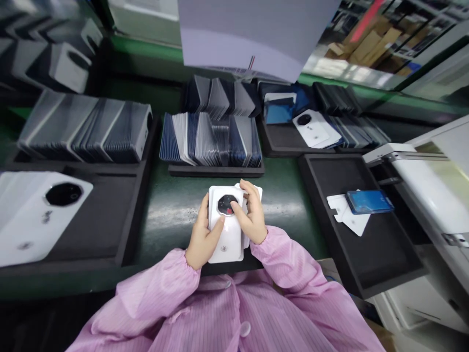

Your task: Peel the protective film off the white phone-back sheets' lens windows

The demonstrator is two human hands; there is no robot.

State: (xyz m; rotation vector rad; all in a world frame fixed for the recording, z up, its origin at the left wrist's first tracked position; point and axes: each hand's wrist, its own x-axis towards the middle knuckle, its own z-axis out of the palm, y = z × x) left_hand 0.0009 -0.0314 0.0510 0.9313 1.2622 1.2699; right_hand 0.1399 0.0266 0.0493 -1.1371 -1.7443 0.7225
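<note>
Between my hands is a white phone back cover (231,240) with a dark round camera window (226,204) near its top. My left hand (203,237) is closed on the cover's left edge, thumb lying on its face. On the other side, my right hand (253,218) grips the right edge, and its thumb presses at the camera window's rim. A small red spot shows on the window. Another white panel (259,191) sticks out behind the cover at the upper right, partly hidden by my right fingers.
Ahead stands a black tray (216,170) of upright grey and blue panels. To the left, another tray (106,215) carries a large white cover (25,215). At right, a black tray (384,259) holds a blue-filmed phone-shaped piece (370,201) over white cards. A grey board (252,34) hangs above.
</note>
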